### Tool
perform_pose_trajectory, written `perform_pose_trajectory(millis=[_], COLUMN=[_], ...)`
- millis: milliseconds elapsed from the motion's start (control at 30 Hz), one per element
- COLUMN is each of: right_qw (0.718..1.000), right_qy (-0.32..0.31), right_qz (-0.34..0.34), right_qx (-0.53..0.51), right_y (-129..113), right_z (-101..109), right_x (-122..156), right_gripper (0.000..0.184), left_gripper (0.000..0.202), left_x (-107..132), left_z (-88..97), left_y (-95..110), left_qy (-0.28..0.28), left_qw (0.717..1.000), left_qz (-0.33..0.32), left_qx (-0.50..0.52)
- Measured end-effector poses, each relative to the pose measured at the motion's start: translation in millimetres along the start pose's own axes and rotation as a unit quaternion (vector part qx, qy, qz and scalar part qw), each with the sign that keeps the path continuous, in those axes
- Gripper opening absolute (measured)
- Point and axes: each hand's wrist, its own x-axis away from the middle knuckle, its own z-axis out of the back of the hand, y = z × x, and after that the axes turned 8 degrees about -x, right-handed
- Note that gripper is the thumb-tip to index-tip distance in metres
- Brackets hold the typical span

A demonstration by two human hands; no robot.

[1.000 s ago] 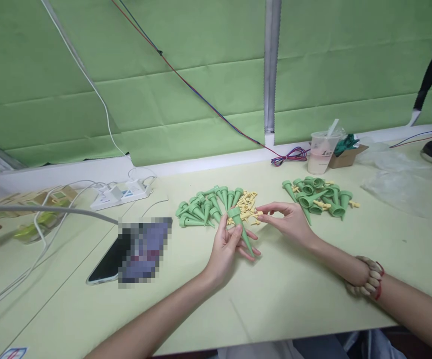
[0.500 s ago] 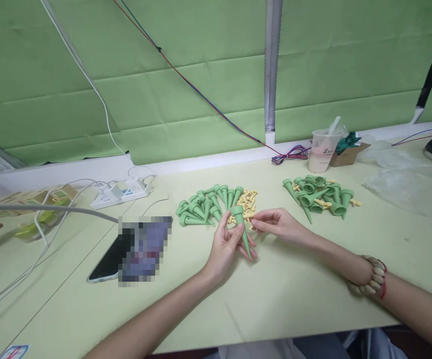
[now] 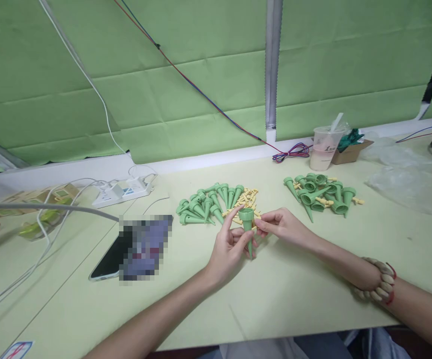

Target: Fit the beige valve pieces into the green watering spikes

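Left hand (image 3: 232, 245) grips the green cone (image 3: 247, 223), mouth up, just near of the yellow pieces (image 3: 251, 196) on the worktop (image 3: 290, 304). Right hand (image 3: 277, 223) pinches at its right side; contents cannot be told. Advisable: brace firmly, push squarely.

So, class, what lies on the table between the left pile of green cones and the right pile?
In the head view, small yellow pieces lie beside the left pile; past them, a stretch of tabletop runs to the right pile.

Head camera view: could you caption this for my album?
Left hand holding a green cone, right hand at its side, small yellow pieces behind.
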Motion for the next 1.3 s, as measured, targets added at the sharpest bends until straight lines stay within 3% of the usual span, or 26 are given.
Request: perform_pose_trajectory(millis=[233,333,467,567,867,1100,1300], right_qw=[0.996,0.989,0.976,0.972,0.973,0.988,0.999], right_qy=[0.019,0.067,0.163,0.187,0.189,0.134,0.02], right_qz=[-0.039,-0.045,0.006,0.032,0.072,0.059,0.007], right_qx=[-0.079,-0.123,-0.142,-0.142,-0.113,-0.037,-0.035], right_y=[-5.8,-6.6,-6.9,-6.0,-3.1,-5.9,-6.6], right_z=[-2.8,-2.1,0.6,0.5,-1.6,-6.9,-8.2], right_x=[0.1,-2.3,-4.5,-4.7,-3.5,2.6,5.2], right_gripper=[0.041,0.044,0.042,0.037,0.035,0.03,0.061], left_gripper=[0.07,0.071,0.071,0.07,0.073,0.058,0.053], left_x=[-4.5,-7.5,-8.3,-6.6,-4.3,-2.4,-3.5], left_z=[3.3,6.1,7.0,5.4,3.4,11.8,14.6], left_y=[-0.1,0.2,-0.1,1.2,2.4,-10.7,-12.8], left_qy=[0.017,0.039,0.047,0.037,0.038,0.041,0.032], left_qw=[1.0,0.998,0.997,0.998,0.999,0.982,0.975], left_qz=[-0.01,-0.007,-0.005,-0.003,-0.008,-0.093,-0.111], left_qx=[0.009,0.039,0.055,0.051,0.033,-0.159,-0.189])
